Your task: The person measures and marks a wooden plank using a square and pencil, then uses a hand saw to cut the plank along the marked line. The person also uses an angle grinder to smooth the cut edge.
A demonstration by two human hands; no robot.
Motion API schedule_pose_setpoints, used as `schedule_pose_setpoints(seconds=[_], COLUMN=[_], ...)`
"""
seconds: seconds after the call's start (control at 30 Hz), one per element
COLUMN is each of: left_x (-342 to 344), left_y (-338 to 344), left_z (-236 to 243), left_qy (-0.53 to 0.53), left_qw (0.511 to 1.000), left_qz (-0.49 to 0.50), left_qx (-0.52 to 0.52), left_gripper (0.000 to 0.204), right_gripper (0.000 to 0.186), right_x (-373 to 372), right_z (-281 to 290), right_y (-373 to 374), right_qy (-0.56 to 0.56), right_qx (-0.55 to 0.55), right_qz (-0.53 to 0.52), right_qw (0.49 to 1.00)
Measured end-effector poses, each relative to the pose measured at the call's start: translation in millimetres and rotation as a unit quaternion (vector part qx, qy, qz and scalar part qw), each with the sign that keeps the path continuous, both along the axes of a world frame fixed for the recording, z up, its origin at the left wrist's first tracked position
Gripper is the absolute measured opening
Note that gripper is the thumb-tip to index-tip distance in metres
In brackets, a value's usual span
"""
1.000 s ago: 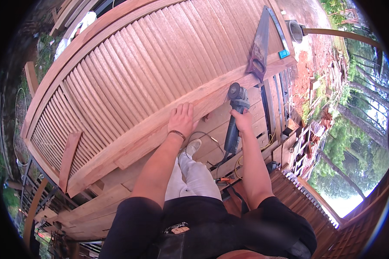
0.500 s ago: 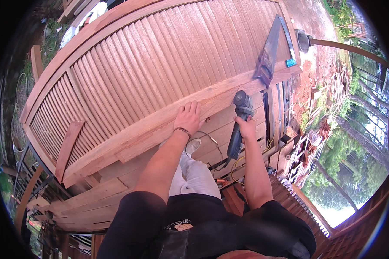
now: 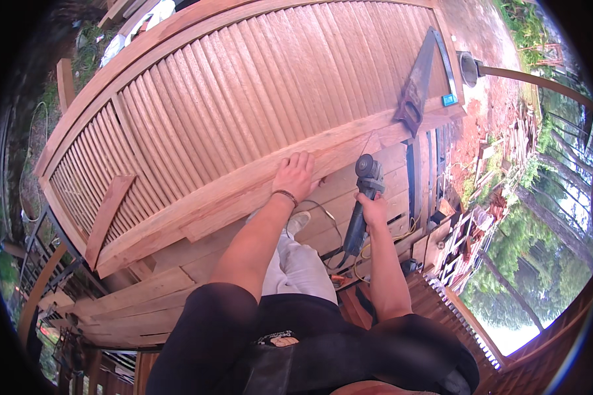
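Note:
A large louvered wooden door or shutter [image 3: 244,85] lies flat in front of me, its long side rail nearest my body. On that rail rests my left hand [image 3: 295,176], fingers laid over the wood and a band on the wrist. My right hand [image 3: 373,209] is closed around the body of a dark angle grinder [image 3: 356,227]. The grinder's disc [image 3: 365,164] points away from me, just short of the rail's near edge and apart from it. Farther along the rail, a handsaw [image 3: 418,85] with a brown handle lies across the door's right end.
Beside the saw lies a square [image 3: 449,100] with a blue stock. A loose wood strip [image 3: 110,220] crosses the slats at left. Below the door is a plank surface [image 3: 145,303]. The grinder's cord [image 3: 336,227] and a yellow cable [image 3: 357,268] run near my legs.
The grinder has drawn slightly back toward me and left, away from the rail. My left hand keeps its place on the wood. The whole view has shifted a little.

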State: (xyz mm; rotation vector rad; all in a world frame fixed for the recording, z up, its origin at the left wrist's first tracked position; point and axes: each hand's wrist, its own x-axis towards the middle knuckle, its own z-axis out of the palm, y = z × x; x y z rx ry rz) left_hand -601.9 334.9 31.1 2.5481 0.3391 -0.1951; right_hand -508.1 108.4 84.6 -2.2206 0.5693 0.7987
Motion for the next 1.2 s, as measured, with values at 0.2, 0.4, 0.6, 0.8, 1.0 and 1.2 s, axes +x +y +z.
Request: schedule_pose_setpoints(seconds=[0.2, 0.4, 0.6, 0.8, 1.0, 1.2], left_x=[0, -35, -37, 24, 88, 125], left_y=[-1, 20, 41, 103, 159, 152], left_z=[-2, 24, 27, 100, 29, -10], left_qy=[0.017, 0.079, 0.068, 0.008, -0.027, -0.010], left_qw=[1.000, 0.995, 0.995, 0.957, 0.851, 0.735], left_qz=[0.005, 0.047, 0.073, 0.270, 0.493, 0.639], left_qx=[-0.019, 0.029, 0.030, -0.103, -0.178, -0.226], left_gripper=[0.077, 0.070, 0.068, 0.071, 0.091, 0.106], right_gripper=[0.022, 0.023, 0.024, 0.025, 0.020, 0.016], right_x=[-41, -57, -101, -138, -150, -153], right_z=[28, 63, 61, 81, 69, 78], right_y=[-28, -117, -161, -171, -167, -149], right_qy=[0.016, -0.033, -0.081, -0.059, -0.021, 0.016], right_qx=[0.048, -0.017, 0.005, -0.010, 0.031, 0.058], right_qz=[-0.062, -0.079, -0.159, -0.194, -0.166, -0.136], right_qw=[0.997, 0.996, 0.984, 0.979, 0.985, 0.989])
